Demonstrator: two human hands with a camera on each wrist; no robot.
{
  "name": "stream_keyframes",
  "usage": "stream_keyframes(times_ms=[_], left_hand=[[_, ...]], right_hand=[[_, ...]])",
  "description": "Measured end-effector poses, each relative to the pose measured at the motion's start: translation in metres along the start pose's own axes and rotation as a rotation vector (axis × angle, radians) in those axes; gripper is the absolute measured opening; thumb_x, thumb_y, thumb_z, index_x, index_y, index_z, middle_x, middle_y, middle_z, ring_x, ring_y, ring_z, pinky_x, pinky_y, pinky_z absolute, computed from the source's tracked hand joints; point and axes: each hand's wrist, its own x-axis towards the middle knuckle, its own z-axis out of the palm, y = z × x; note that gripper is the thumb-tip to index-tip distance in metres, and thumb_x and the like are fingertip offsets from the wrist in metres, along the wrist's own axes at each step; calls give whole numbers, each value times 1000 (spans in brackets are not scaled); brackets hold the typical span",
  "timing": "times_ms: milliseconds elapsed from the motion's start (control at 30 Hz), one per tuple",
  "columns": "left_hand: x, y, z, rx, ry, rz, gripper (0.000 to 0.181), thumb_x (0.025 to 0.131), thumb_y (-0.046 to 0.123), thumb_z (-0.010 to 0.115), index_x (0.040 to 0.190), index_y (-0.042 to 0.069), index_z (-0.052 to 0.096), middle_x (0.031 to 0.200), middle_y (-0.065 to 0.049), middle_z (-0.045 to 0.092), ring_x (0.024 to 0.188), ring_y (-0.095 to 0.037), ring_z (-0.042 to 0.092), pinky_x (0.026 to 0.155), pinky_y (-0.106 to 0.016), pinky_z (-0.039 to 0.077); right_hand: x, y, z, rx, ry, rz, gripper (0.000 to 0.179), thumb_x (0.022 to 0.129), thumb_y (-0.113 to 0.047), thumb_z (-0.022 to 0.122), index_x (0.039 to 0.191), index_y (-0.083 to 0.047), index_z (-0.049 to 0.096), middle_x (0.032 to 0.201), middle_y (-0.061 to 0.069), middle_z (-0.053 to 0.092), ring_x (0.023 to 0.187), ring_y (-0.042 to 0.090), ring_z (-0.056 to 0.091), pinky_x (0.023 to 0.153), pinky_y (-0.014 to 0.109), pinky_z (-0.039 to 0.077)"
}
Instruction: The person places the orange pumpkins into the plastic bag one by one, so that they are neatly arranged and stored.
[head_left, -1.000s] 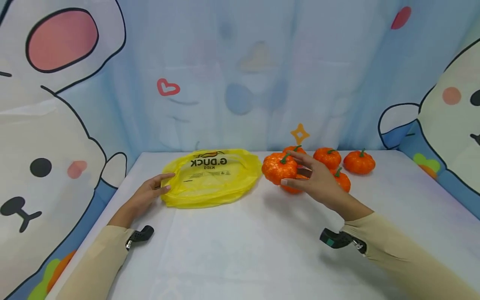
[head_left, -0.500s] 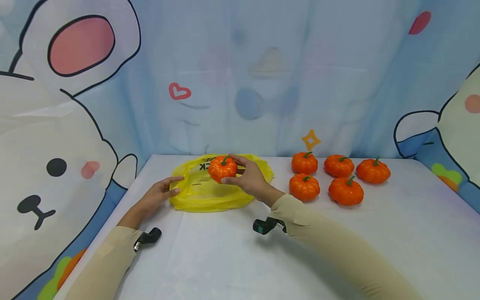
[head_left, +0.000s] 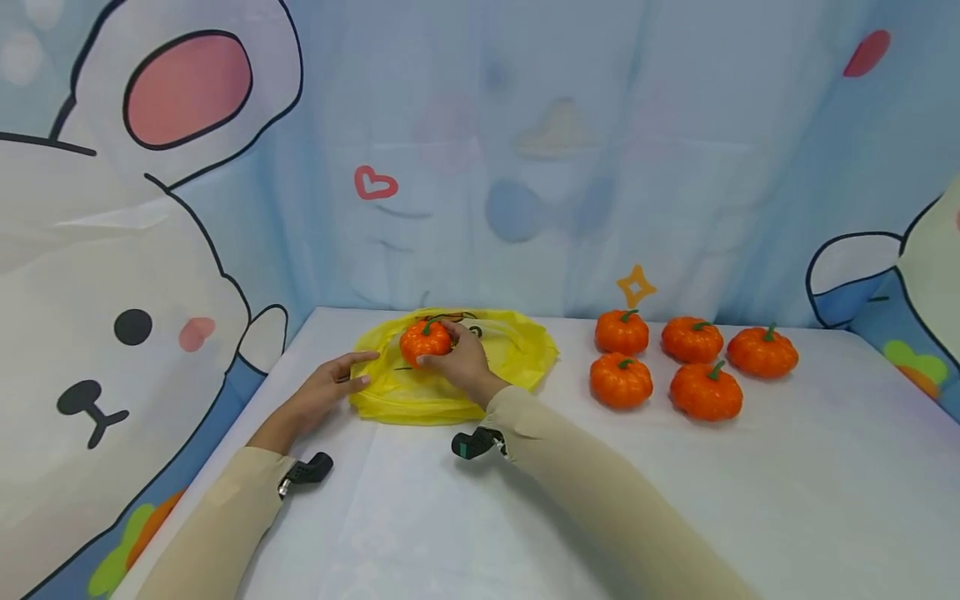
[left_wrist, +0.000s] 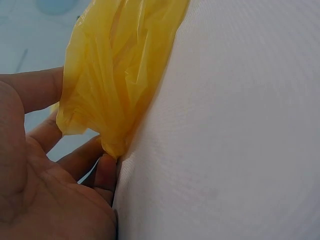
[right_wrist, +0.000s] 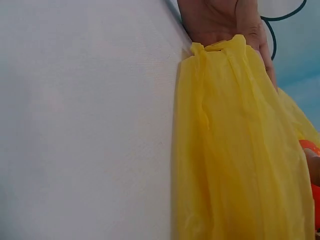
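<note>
A yellow plastic bag [head_left: 517,358] with dark print lies spread on the white table. My right hand [head_left: 463,360] grips a small orange pumpkin [head_left: 422,347] with a green stem, thumb on the near side. The pumpkin overlaps the left part of the bag. In the right wrist view the bag's near side partly covers the pumpkin [right_wrist: 316,210] and my right thumb [right_wrist: 314,165]. My left hand [head_left: 322,390] is at the bag's left edge, fingers spread and relaxed; its thumb [left_wrist: 37,90] and fingertips touch the yellow film in the left wrist view.
Several more orange pumpkins stand at the back right of the table, the nearest of them a front-row pumpkin [head_left: 621,382]. A blue cartoon-printed curtain [head_left: 465,242] hangs behind the table [head_left: 420,517] and along its sides.
My right hand has lifted the pumpkin from beside the others, carried it left over the bag and lowered it slightly. My left hand stays at the bag's edge. The head view has turned left.
</note>
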Motion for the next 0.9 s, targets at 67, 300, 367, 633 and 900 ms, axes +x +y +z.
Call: stream_keyframes(times_ms=[67, 300, 367, 633, 900], left_hand=[[1, -1, 1, -6, -1, 5, 49, 98, 18, 59, 146, 15, 47, 162, -14, 26, 152, -37, 13, 121, -62, 4], [2, -1, 2, 3, 6, 5, 49, 98, 19, 59, 146, 18, 48, 162, -12, 27, 152, -35, 15, 122, -60, 4], [2, -1, 0, 4, 6, 7, 49, 98, 20, 60, 146, 18, 48, 162, -11, 27, 152, -35, 14, 121, -61, 4], [2, -2, 0, -6, 2, 1, 49, 98, 21, 60, 145, 19, 49, 163, -10, 27, 152, -35, 13, 121, -61, 4], [2, -1, 1, -12, 6, 0, 48, 98, 19, 60, 145, 20, 50, 163, -9, 26, 152, -34, 14, 121, -61, 5]], right_hand=[[3, 1, 5, 8, 6, 9, 77, 82, -7, 79, 149, -9, 40, 151, 11, 45, 140, 28, 44, 112, 41, 42], [11, 3, 15, -1, 17, 42, 78, 82, -7, 79, 149, -6, 39, 153, 12, 44, 141, 29, 42, 115, 42, 39], [13, 2, 17, -13, 17, 40, 78, 82, -8, 79, 149, -6, 39, 152, 12, 45, 140, 29, 43, 114, 42, 39], [16, -4, 20, -76, -7, 49, 75, 82, -13, 80, 146, -5, 43, 149, 13, 48, 136, 31, 47, 112, 43, 42], [18, -2, 21, -93, -10, 47, 73, 82, -13, 80, 145, -3, 44, 147, 15, 48, 135, 32, 48, 112, 43, 42]])
